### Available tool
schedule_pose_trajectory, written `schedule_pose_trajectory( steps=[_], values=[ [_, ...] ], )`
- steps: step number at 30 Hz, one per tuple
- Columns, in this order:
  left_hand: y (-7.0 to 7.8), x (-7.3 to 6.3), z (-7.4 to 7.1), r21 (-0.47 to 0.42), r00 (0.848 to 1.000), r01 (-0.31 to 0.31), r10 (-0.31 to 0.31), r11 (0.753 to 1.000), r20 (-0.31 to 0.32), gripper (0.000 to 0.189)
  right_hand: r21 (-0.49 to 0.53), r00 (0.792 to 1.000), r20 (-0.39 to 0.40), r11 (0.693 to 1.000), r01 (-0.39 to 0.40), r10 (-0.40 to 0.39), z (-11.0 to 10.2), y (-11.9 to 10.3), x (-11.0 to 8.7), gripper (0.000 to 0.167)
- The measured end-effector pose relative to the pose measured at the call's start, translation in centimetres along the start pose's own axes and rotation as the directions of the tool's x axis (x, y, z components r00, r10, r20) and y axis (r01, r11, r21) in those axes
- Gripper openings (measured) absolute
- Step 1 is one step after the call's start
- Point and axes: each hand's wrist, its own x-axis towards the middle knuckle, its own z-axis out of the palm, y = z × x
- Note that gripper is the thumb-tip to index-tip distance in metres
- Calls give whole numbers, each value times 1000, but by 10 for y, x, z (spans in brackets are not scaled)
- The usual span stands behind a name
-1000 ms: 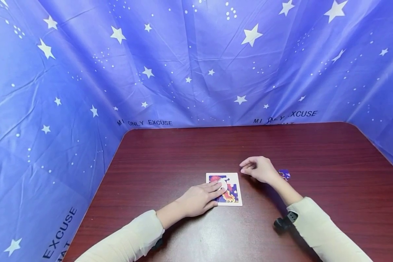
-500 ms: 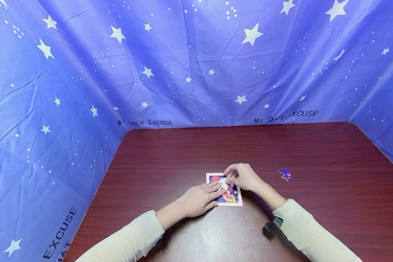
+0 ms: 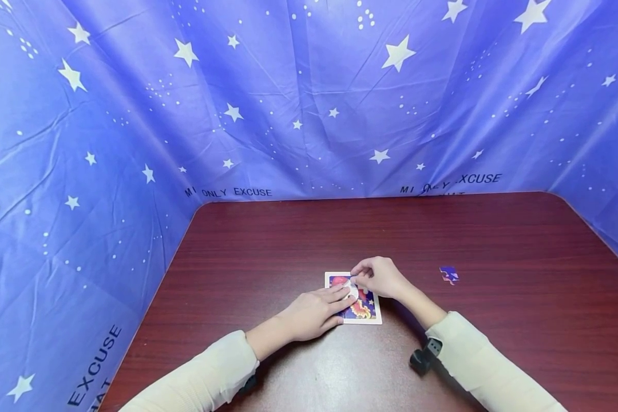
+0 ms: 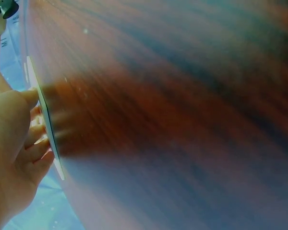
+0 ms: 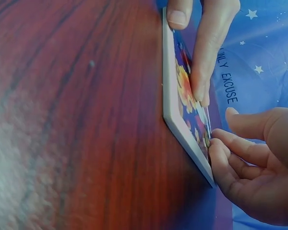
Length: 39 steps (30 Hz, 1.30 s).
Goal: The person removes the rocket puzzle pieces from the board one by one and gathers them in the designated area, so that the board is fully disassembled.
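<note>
Partly under left hand (image 3: 313,312): puzzle (image 3: 363,309)

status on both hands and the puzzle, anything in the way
Left hand resting on square white-bordered multicoloured puzzle board; right hand over its far right corner. Loose purple jigsaw piece apart, to the right. Left hand covers part of the board.

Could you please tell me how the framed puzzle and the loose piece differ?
The puzzle is much larger than the piece. The puzzle has straight sides and a white border; the piece has an irregular, notched outline and shows none. The left hand rests on the puzzle, while no hand touches the piece. Both lie on the table and show purple printing.
</note>
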Motion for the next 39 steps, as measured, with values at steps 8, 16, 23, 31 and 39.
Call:
schedule_pose_trajectory(
  steps=[8, 16, 23, 31, 39],
  values=[
    [0, 0, 0, 3, 1000, -1, 1, 1000, 7, 50, -7, 999, 22, 1000, -30, 30, -1, 4, 3, 17],
    [0, 0, -2, -31, 1000, 6, -5, 1000, 10, 50, 72, 996, 32, 994, -84, 81, -2, 7, 5, 22],
    [-1, 1, -1, -7, 1000, -12, 12, 1000, 1, 50, 54, 996, 25, 995, -88, 87, -1, 7, 5, 16],
    [0, 1, 0, 6, 1000, -21, 21, 1000, -4, 49, 106, 998, 49, 993, -51, 46, -1, 3, 3, 8],
    [2, 2, -3, -27, 1000, 4, -4, 1000, 12, 50, 150, 996, 50, 986, -78, 71, -1, 2, 4, 11]
  ],
)
